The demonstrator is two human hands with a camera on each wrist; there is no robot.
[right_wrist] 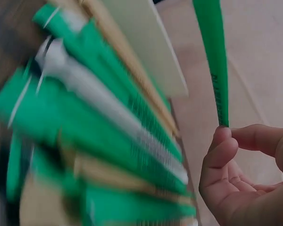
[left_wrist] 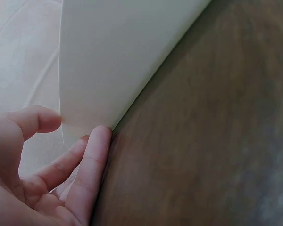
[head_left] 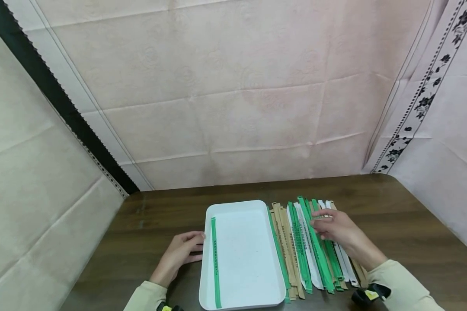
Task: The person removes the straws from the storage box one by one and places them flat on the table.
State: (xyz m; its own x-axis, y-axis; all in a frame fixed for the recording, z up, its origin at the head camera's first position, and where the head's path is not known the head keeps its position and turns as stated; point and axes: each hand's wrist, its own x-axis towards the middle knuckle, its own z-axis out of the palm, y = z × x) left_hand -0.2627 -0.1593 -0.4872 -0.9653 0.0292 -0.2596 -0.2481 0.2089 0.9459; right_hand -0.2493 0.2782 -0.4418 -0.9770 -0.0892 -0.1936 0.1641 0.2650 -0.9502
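Observation:
A white tray (head_left: 245, 259) lies on a dark wooden table (head_left: 404, 224), with one green paper strip (head_left: 215, 263) lying along its left side. My left hand (head_left: 196, 248) holds the tray's left wall; in the left wrist view the thumb and fingers of the left hand (left_wrist: 80, 129) close on the tray wall (left_wrist: 113, 61). To the right of the tray lies a pile of green, white and brown paper strips (head_left: 307, 255). My right hand (head_left: 315, 224) is on top of that pile. In the right wrist view my right hand (right_wrist: 226, 132) pinches one green strip (right_wrist: 212, 61), lifted off the blurred pile (right_wrist: 99, 122).
Pale cloth hangs behind the table (head_left: 233, 108) and down both sides, with a black flower-print border at the right (head_left: 420, 108). A black and yellow wrist device (head_left: 369, 294) sits at my right cuff. Bare table top shows left and right of the tray and pile.

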